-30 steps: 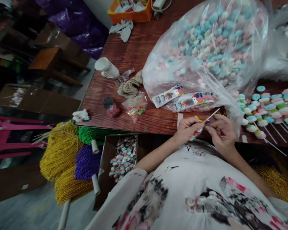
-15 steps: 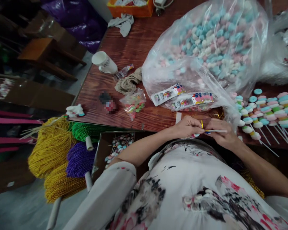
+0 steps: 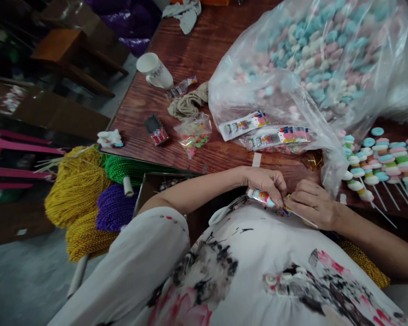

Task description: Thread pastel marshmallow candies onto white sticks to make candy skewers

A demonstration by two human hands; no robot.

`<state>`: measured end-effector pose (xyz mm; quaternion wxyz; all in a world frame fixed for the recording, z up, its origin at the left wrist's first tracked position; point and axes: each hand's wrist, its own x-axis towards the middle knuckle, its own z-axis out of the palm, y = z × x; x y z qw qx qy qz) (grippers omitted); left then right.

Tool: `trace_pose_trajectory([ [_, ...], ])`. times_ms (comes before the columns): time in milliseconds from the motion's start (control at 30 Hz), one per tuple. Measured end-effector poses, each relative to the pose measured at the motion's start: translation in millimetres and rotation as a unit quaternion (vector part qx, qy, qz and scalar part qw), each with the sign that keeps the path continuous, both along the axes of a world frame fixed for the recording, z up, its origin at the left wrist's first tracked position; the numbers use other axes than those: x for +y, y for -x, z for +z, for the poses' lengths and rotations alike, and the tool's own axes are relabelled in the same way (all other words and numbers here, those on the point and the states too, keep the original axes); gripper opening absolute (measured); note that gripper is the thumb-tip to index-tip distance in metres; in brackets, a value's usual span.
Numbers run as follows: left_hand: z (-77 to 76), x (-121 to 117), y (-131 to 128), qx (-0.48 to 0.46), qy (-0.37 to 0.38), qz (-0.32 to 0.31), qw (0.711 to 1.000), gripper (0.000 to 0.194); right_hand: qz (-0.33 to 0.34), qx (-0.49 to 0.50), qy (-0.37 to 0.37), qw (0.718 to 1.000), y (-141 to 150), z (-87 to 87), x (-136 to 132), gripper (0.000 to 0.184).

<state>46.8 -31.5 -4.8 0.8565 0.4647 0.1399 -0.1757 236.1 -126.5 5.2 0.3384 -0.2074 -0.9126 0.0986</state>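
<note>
Close against the patterned shirt, my left hand (image 3: 267, 183) is closed round a marshmallow skewer (image 3: 260, 196) in a clear printed wrapper. Its white stick (image 3: 308, 220) runs out to the right, under my right hand (image 3: 314, 206). My right fingers are pinched at the wrapper's gathered end, where a small yellow tie (image 3: 287, 201) shows. The fingertips partly hide the tie. Just beyond my hands, printed wrappers (image 3: 279, 137) lie on the table by a big clear bag of pastel marshmallows (image 3: 313, 68).
Unwrapped marshmallow skewers (image 3: 387, 160) lie at the table's right. Leftward are a white mug (image 3: 154, 71), a beige cloth (image 3: 188, 103) and a small bag of coloured candies (image 3: 195, 136). Yellow cord bundles (image 3: 76, 190) and a box (image 3: 149, 185) stand below the table edge.
The view has shifted, so the table sits higher. My hands have drawn lower toward the body, and the wrapped skewer shows more clearly, its stick now slanting down to the right.
</note>
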Motion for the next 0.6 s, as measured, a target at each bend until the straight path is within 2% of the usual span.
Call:
trace_pose_trajectory([
  [133, -3.5, -1.7, -1.7, -0.017, 0.002, -0.037, 0.999, 0.025, -0.016, -0.01, 0.001, 1.0, 3.5, -0.8, -4.3, 0.014],
  [333, 1.0, -2.1, -4.3, -0.038, 0.004, -0.007, 0.999, 0.031, -0.03, 0.034, 0.009, 0.999, 6.2, -1.7, -2.3, 0.014],
  [400, 0.1, 2.3, -3.3, -0.04, -0.027, 0.008, 0.999, 0.032, -0.029, 0.039, -0.002, 0.999, 4.7, -2.4, -1.4, 0.015],
  [500, -5.0, 19.4, 4.0, -0.026, -0.099, 0.069, 0.992, 0.034, -0.027, 0.046, -0.01, 0.999, -0.4, -1.1, -0.9, 0.015],
  [600, 3.1, 42.4, 16.4, -0.032, -0.167, 0.022, 0.985, 0.031, -0.028, 0.029, -0.008, 0.999, -4.8, 1.4, -0.1, 0.016],
])
